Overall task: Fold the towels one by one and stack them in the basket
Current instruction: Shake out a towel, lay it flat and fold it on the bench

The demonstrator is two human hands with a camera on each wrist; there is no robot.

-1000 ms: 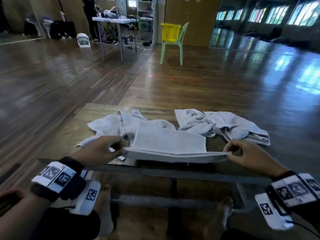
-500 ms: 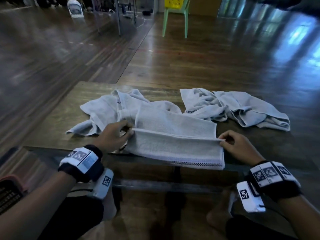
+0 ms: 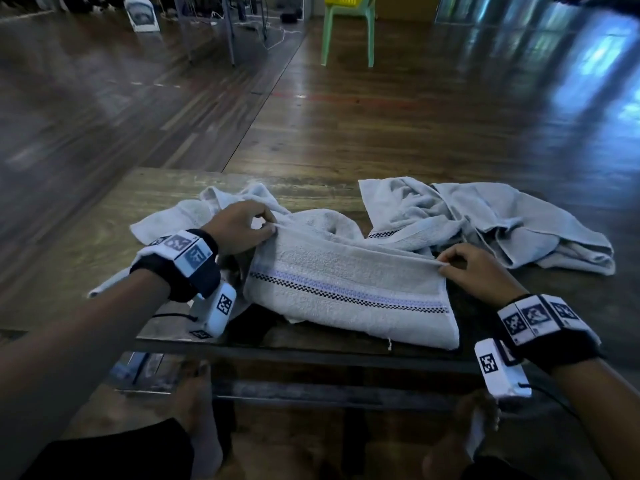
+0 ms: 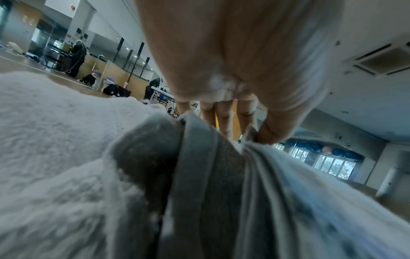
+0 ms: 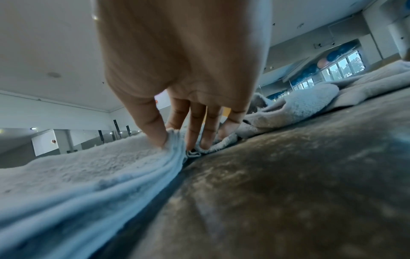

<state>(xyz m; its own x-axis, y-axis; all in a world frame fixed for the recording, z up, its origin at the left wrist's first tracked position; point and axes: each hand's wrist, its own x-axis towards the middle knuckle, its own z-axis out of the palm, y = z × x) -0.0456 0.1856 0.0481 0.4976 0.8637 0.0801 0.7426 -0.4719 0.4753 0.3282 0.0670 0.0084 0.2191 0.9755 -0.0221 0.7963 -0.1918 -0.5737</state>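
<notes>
Pinching the folded towel (image 3: 349,292) at its far left corner with my left hand (image 3: 239,226), I grip its far right corner with my right hand (image 3: 474,271); it lies on the table (image 3: 69,251), with a crumpled towel (image 3: 502,220) to its right.

Black wristbands (image 3: 194,278) with white square-code tags; white camera boxes (image 3: 502,370) under wrists; thin black cable; feet bare.

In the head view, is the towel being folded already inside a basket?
No. The towel lies on the table, with the left hand and right hand pinching its far corners.
</notes>
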